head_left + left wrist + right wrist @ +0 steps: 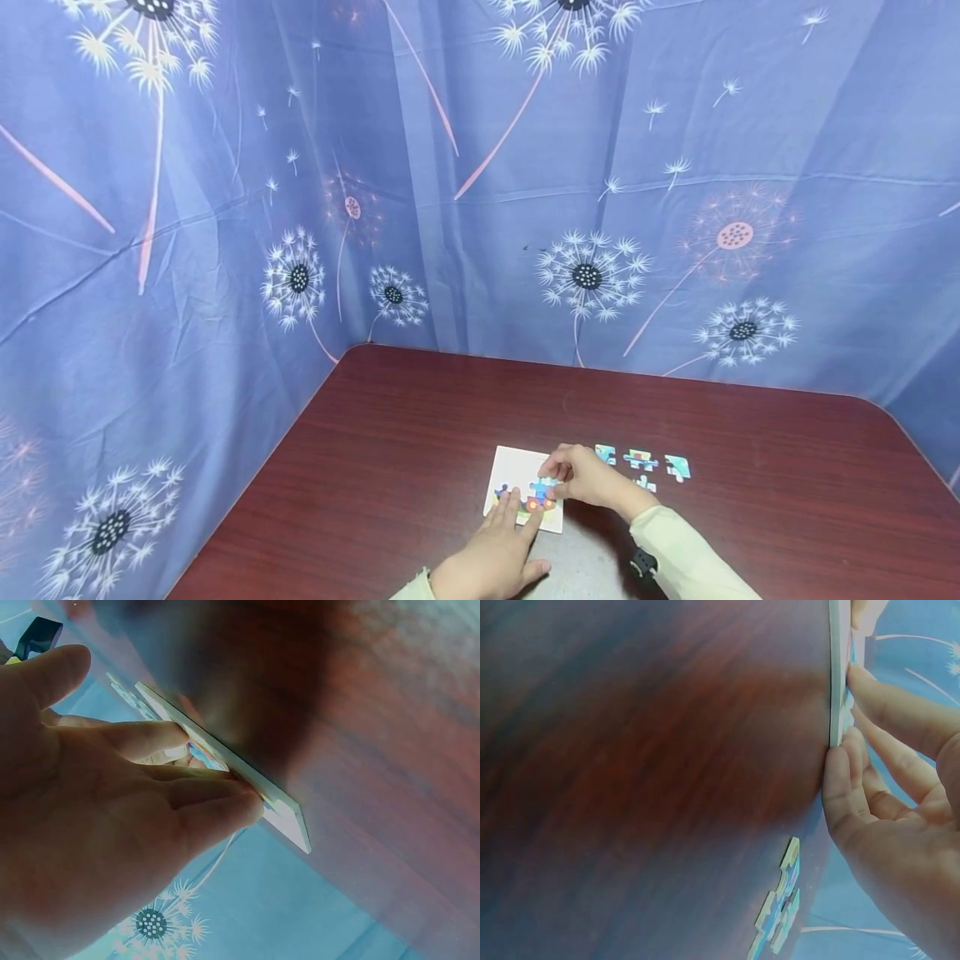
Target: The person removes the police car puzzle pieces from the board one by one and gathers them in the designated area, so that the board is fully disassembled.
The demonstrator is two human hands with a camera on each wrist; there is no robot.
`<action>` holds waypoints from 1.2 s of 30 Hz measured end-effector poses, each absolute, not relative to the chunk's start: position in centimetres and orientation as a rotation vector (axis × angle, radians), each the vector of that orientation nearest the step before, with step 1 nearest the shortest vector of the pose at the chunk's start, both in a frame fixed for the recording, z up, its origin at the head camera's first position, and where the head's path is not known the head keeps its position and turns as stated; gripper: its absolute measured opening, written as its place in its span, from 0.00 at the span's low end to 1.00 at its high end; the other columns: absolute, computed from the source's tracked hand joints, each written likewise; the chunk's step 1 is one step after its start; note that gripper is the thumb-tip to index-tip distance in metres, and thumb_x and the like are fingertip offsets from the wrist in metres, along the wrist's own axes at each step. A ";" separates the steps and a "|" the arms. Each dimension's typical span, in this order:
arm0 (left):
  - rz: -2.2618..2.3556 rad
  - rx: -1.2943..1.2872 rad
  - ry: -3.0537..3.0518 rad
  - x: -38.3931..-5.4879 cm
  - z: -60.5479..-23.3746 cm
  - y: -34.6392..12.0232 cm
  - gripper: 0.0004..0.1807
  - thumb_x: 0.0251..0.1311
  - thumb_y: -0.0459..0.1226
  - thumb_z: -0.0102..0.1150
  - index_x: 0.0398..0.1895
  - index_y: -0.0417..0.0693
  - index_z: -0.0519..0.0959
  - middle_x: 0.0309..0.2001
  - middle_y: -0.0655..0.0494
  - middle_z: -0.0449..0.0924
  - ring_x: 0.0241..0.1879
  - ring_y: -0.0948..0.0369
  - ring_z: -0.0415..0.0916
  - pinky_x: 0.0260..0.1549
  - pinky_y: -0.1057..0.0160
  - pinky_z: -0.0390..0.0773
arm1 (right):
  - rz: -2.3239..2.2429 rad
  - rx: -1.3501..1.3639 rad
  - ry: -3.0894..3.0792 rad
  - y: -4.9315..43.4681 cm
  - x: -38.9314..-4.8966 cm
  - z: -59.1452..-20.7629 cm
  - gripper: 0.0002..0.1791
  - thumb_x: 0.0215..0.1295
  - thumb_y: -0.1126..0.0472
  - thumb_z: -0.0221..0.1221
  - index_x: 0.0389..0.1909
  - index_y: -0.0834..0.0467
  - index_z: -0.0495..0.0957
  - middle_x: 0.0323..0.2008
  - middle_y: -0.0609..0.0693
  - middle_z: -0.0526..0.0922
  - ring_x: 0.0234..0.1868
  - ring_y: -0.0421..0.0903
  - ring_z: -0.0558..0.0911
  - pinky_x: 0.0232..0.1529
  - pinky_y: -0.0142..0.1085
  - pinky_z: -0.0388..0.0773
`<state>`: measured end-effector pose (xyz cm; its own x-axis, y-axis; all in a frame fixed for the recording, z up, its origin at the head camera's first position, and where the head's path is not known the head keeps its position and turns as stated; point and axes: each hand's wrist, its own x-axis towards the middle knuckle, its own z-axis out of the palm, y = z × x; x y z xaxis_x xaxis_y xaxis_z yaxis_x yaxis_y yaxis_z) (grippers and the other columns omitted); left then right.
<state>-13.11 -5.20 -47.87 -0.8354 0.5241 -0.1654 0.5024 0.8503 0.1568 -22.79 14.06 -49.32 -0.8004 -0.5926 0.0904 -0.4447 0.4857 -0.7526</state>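
A square white puzzle board lies on the table, its lower part filled with coloured pieces that show a red and blue vehicle. My left hand rests on the board's near side, fingers stretched out and fingertips pressing the pieces. In the left wrist view those fingertips touch the face of the board. A blue puzzle piece is pinched between thumb and fingers of my right hand, over the board's right half. The right wrist view has the right hand's fingers at the board's edge; the piece is mostly hidden there.
Several loose puzzle pieces lie to the right of the board, beyond the right forearm. The dark red wooden table meets a blue dandelion-print curtain at the back and left. A black band is on the right wrist.
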 end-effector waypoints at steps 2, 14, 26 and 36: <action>0.166 0.801 2.832 -13.1 -47.9 -5.2 0.37 0.62 0.57 0.54 0.71 0.50 0.64 0.68 0.34 0.61 0.70 0.44 0.54 0.66 0.51 0.61 | -1.218 -0.905 2.546 14.1 -22.8 -49.3 0.11 0.49 0.72 0.69 0.35 0.61 0.82 0.30 0.48 0.77 0.31 0.41 0.75 0.32 0.30 0.77; 0.155 0.787 2.815 -13.2 -47.9 -5.1 0.36 0.62 0.57 0.54 0.70 0.52 0.66 0.69 0.35 0.60 0.71 0.46 0.54 0.66 0.51 0.61 | -1.304 -0.909 2.497 14.3 -22.7 -49.2 0.11 0.52 0.76 0.64 0.35 0.61 0.81 0.26 0.50 0.79 0.26 0.36 0.75 0.27 0.30 0.76; 0.205 0.756 2.802 -13.3 -47.6 -5.0 0.35 0.61 0.56 0.55 0.69 0.51 0.66 0.68 0.35 0.60 0.71 0.46 0.54 0.66 0.52 0.60 | -1.437 -0.811 2.389 14.4 -22.6 -49.1 0.08 0.57 0.75 0.61 0.37 0.63 0.81 0.28 0.52 0.80 0.28 0.39 0.77 0.28 0.30 0.76; 0.217 0.768 2.810 -13.3 -47.6 -5.0 0.35 0.62 0.55 0.55 0.69 0.50 0.67 0.68 0.35 0.60 0.70 0.44 0.55 0.66 0.51 0.61 | -1.632 -0.806 2.290 15.5 -22.9 -48.7 0.09 0.60 0.74 0.60 0.41 0.67 0.80 0.30 0.58 0.80 0.29 0.39 0.78 0.29 0.37 0.81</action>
<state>-13.31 -5.02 -47.64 -0.8391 0.5161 -0.1717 0.4836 0.8524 0.1988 -22.93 15.51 -48.65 -0.8267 -0.5460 0.1361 -0.3069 0.2346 -0.9224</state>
